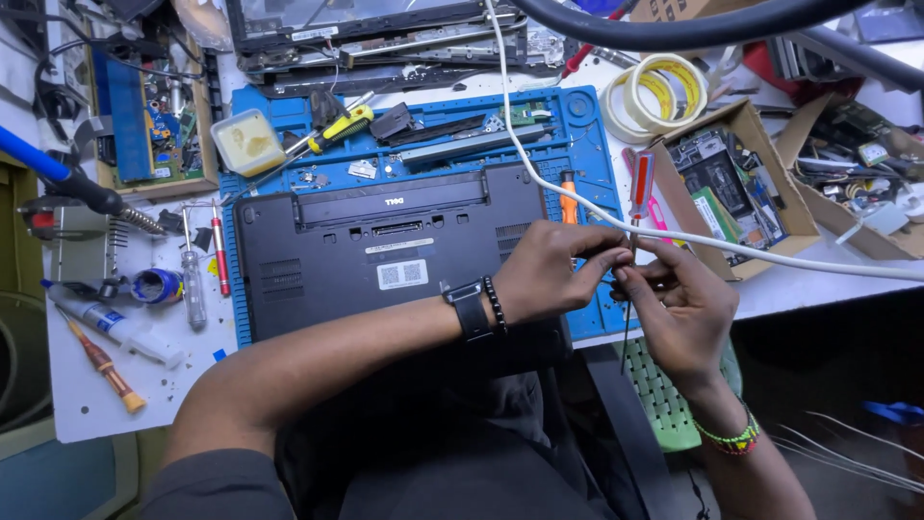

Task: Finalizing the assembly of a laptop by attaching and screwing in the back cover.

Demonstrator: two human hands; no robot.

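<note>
Black plastic fills the middle of the bench: one laptop (pixel 385 252) lies upside down on a blue repair mat (pixel 587 144), just left of the left hand (pixel 553 272), whose wrist crosses its lower right corner. Beyond both hands one white cable (pixel 539 178) runs from the top edge and passes close over the fingertips toward the right. Two open cardboard boxes of parts sit beyond and to the right of the right hand (pixel 679 313); the nearer cardboard box (pixel 727 183) holds small boards, too jumbled to count. Two rolls of tape (pixel 653 94) lie further out, overlapping.

Both hands meet at the mat's right edge, fingertips pinched narrow together. One red-handled screwdriver (pixel 641 183) stands just beyond them, its shaft running down to the pinch, and a thin dark shaft shows below the right hand. Which hand grips it is hidden by the fingers, and whether anything small sits between the fingertips cannot be made out. One orange-handled screwdriver (pixel 569 193) lies just beyond the left knuckles, its tip hidden behind them.
</note>
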